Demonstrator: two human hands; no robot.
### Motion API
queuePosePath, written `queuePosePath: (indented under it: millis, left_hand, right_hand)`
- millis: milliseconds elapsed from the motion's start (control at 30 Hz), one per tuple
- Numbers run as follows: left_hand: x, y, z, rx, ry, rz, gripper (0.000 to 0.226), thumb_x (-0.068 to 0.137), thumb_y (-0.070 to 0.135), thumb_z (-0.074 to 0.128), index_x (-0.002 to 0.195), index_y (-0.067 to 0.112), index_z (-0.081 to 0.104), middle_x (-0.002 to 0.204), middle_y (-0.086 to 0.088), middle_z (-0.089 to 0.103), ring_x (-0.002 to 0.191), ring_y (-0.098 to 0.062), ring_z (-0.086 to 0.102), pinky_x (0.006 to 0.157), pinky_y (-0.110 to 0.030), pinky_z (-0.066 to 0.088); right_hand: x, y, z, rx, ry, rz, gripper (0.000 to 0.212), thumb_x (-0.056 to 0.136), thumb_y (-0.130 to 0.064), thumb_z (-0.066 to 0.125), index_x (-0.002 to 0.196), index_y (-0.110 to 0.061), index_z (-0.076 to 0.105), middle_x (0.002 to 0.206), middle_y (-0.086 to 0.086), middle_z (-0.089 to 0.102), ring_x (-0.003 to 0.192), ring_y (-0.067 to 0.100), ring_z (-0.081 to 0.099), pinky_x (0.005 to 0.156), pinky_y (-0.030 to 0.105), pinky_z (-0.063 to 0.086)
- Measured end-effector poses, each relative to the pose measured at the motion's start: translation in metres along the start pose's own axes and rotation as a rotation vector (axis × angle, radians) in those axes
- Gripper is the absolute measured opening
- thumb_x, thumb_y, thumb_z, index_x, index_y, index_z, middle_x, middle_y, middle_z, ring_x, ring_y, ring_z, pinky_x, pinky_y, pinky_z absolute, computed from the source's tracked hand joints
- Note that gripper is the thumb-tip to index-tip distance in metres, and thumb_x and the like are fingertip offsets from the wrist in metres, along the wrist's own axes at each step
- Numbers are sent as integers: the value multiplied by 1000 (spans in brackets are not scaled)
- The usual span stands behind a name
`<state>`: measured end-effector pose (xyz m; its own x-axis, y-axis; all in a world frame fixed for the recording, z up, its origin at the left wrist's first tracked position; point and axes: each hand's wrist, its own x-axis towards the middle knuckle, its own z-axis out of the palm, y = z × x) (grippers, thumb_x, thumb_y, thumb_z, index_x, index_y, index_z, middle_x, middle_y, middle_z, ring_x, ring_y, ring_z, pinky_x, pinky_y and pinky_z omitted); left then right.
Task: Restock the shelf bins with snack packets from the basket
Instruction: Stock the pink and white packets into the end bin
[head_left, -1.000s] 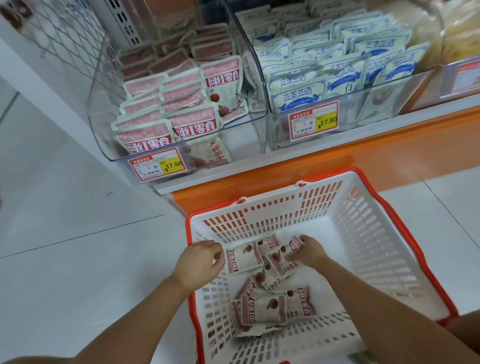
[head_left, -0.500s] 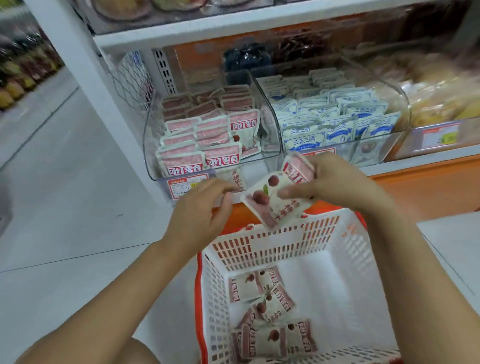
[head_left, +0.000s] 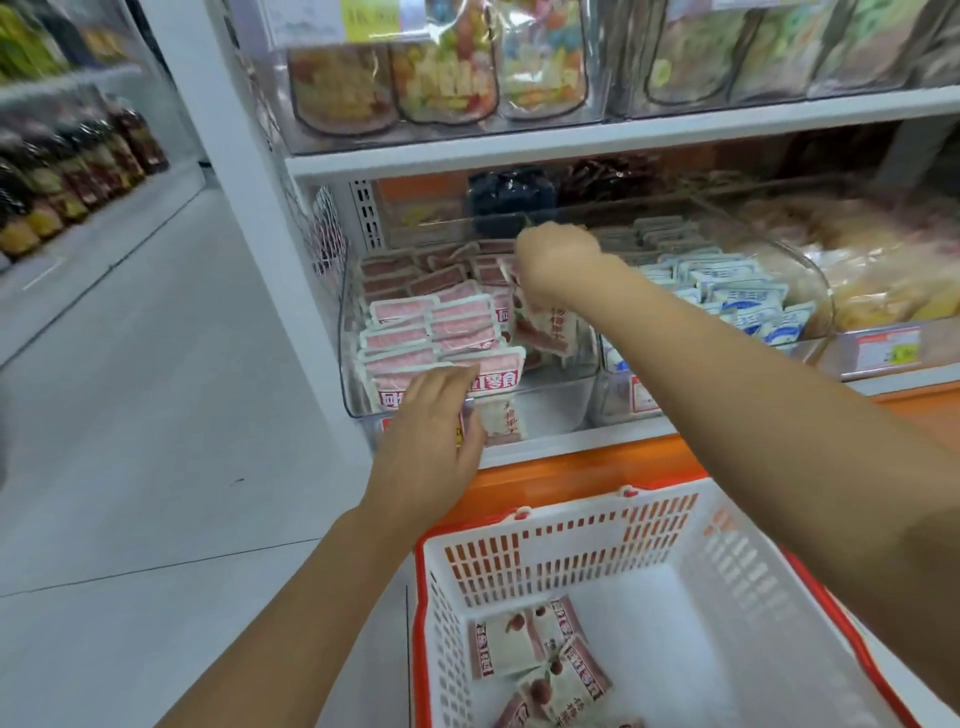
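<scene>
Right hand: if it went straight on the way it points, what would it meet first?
Probably the pink packets standing in the clear bin, just past the held packets under the right hand; depth is unclear.

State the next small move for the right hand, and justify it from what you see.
Probably lower and release: the right hand holds a red-and-white packet just above the gap at the right of the clear bin, while the left hand rests on the front row. More packets wait in the basket.
</scene>
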<state>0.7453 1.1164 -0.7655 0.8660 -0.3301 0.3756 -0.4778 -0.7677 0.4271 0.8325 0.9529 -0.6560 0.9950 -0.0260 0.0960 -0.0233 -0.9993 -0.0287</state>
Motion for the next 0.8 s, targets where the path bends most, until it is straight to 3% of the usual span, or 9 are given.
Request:
queuePosePath:
  millis: [233, 367, 633, 800]
  left_hand:
    - [0, -11, -1, 35, -105, 9, 45, 101, 25, 39, 146, 24, 34, 152, 8, 31, 142, -8, 19, 114, -22, 10]
    - [-4, -14, 0, 32, -95, 53, 45, 100, 23, 42, 144, 23, 37, 151, 7, 34, 142, -8, 21, 109, -16, 6]
    - [-10, -13, -1, 6, -70, 24, 45, 100, 27, 43, 144, 28, 35, 150, 11, 33, 138, -4, 25, 104, -12, 12]
    - [-19, -18, -7, 6, -37, 54, 44, 100, 22, 43, 143, 26, 39, 146, 9, 39, 135, -3, 30, 104, -9, 13]
  right_hand:
    - [32, 1, 39, -29, -179, -124, 29, 77, -5, 74, 105, -1, 66, 105, 14, 66, 95, 31, 62, 70, 30, 42]
    - [37, 1, 59, -17, -88, -103, 30, 79, 2, 62, 107, -7, 67, 107, 15, 67, 97, 32, 63, 75, 34, 47]
    - [35, 4, 59, 18, 12, -29, 26, 87, 6, 47, 107, 2, 63, 113, 20, 63, 105, 35, 59, 86, 37, 48]
    - [18, 2, 58, -151, 195, -50, 39, 91, 1, 47, 130, 6, 44, 136, 23, 40, 125, 35, 40, 95, 39, 41]
